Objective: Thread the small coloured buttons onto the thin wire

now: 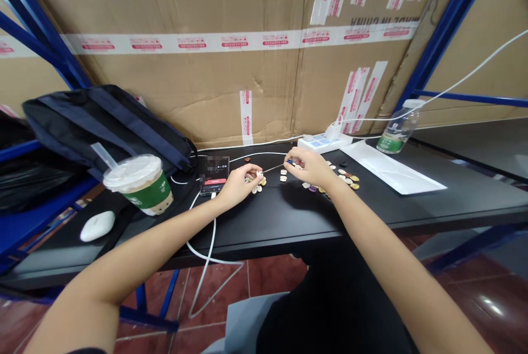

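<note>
My left hand (pixel 239 184) is closed, its thumb and fingers pinching a small whitish button-like piece (pixel 259 174). From there a thin cord (pixel 274 168) runs taut to my right hand (pixel 309 167), whose fingertips are pinched around its other end. A small dark-blue bit (pixel 290 161) shows at those fingertips; its kind is too small to make out. Two pale oval pieces (pixel 283 176) lie on the black table between the hands. More loose pieces in white, yellow, brown and purple (pixel 312 188) are spread under and beyond my right hand. Others (pixel 256 189) sit below my left fingertips.
A phone (pixel 214 175) with a plugged-in cable lies left of my left hand. Farther left are a lidded drink cup (pixel 144 186), a white case (pixel 98 226) and a backpack (pixel 119 123). A power strip (pixel 324 142), white packet (pixel 391 170) and bottle (pixel 398 128) stand behind and right.
</note>
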Available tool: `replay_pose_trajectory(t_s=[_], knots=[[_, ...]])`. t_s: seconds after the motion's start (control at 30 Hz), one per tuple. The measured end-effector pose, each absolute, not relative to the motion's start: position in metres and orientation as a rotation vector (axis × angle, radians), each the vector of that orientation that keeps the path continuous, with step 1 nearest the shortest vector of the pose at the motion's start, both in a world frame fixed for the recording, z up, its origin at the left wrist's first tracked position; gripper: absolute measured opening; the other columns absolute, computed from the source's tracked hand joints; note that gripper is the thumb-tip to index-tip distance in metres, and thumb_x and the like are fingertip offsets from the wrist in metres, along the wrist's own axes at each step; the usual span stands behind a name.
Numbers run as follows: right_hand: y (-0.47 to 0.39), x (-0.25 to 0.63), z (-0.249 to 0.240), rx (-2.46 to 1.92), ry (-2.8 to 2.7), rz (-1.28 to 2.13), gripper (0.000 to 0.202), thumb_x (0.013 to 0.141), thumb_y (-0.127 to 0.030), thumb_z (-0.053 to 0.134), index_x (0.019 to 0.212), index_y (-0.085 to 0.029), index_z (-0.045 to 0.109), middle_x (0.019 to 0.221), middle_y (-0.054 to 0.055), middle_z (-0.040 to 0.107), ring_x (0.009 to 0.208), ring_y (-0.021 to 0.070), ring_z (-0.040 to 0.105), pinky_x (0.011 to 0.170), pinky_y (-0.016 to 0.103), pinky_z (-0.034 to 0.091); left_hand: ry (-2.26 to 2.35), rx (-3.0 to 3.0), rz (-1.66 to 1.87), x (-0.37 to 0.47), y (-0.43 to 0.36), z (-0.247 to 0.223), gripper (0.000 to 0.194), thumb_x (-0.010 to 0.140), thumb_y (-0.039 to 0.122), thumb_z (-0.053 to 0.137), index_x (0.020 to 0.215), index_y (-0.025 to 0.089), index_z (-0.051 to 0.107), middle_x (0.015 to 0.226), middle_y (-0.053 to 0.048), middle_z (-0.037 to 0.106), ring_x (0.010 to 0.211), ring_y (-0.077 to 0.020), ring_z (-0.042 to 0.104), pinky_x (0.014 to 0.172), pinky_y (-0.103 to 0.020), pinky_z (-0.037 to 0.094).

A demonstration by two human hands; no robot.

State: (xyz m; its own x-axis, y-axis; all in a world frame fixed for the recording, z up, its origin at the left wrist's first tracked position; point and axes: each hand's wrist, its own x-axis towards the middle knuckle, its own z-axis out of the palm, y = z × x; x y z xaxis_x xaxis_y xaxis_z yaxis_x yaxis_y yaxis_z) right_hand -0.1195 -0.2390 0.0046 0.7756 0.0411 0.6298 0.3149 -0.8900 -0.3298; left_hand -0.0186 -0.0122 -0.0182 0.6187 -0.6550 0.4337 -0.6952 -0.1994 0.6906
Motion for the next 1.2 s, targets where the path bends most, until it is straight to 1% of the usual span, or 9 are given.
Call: replay_pose_trajectory(t_s=[0.17,0.33,0.53,0.7,0.87,1.0,1.2], knots=[[-0.2399,-0.1187,0.0029,-2.541,-0.278,-0.852,0.009,0.086,-0.026,0.059,0.083,-0.019,0.063,0.072,0.000,0.052,0.065,0.0138,0.049,0.061,0.028,0.035,-1.065,1.894,0.026,-0.0196,-0.0121,-0.0182,0.023,0.085,0.032,0.070,0.102,0.017,0.067,0.095,-0.005,0.073,0.082,-0.0152,0.067,0.078,-0.027,0.055],[-0.2398,-0.1188,0.0026,-2.540,-0.271,-0.843,0.012,0.087,-0.028,0.059,0.082,-0.019,0.065,0.073,0.001,0.054,0.066,0.0142,0.049,0.062,0.029,0.036,-1.067,1.892,0.009,-0.0205,-0.0118,-0.0167,0.023,0.085,0.030,0.070,0.103,0.017,0.068,0.094,-0.005,0.073,0.082,-0.0154,0.067,0.078,-0.027,0.055],[-0.2388,-0.1196,0.0028,-2.541,-0.279,-0.838,0.014,0.087,-0.029,0.058,0.081,-0.018,0.064,0.076,0.001,0.056,0.066,0.0143,0.050,0.063,0.029,0.037,-1.051,1.923,-0.002,-0.0207,-0.0117,-0.0159,0.026,0.085,0.032,0.070,0.106,0.016,0.069,0.100,-0.006,0.074,0.085,-0.0163,0.068,0.081,-0.028,0.054],[-0.2379,-0.1209,0.0033,-2.566,-0.222,-0.812,0.013,0.088,-0.029,0.058,0.081,-0.019,0.064,0.069,0.000,0.054,0.064,0.0143,0.049,0.062,0.029,0.035,-1.057,1.922,0.011,-0.0208,-0.0109,-0.0162,0.024,0.086,0.031,0.069,0.105,0.016,0.070,0.097,-0.005,0.074,0.083,-0.0156,0.067,0.080,-0.027,0.055],[-0.2388,-0.1197,0.0039,-2.559,-0.297,-0.856,0.010,0.086,-0.027,0.059,0.082,-0.019,0.065,0.072,0.000,0.053,0.065,0.0142,0.049,0.060,0.028,0.034,-1.055,1.923,0.022,-0.0217,-0.0112,-0.0153,0.021,0.086,0.030,0.070,0.103,0.016,0.070,0.097,-0.005,0.075,0.083,-0.0154,0.067,0.081,-0.027,0.055],[-0.2385,-0.1198,0.0040,-2.563,-0.267,-0.843,0.014,0.088,-0.029,0.058,0.082,-0.019,0.065,0.072,0.001,0.054,0.064,0.0140,0.049,0.061,0.029,0.034,-1.054,1.925,0.034,-0.0224,-0.0114,-0.0152,0.020,0.086,0.029,0.069,0.103,0.017,0.070,0.099,-0.005,0.075,0.083,-0.0154,0.067,0.080,-0.027,0.055],[-0.2369,-0.1217,0.0053,-2.575,-0.235,-0.835,0.013,0.086,-0.029,0.058,0.080,-0.019,0.064,0.072,0.001,0.056,0.064,0.0143,0.049,0.060,0.029,0.034,-1.068,1.921,0.009,-0.0218,-0.0115,-0.0166,0.024,0.087,0.029,0.069,0.106,0.016,0.070,0.094,-0.005,0.074,0.083,-0.0156,0.068,0.080,-0.027,0.054]])
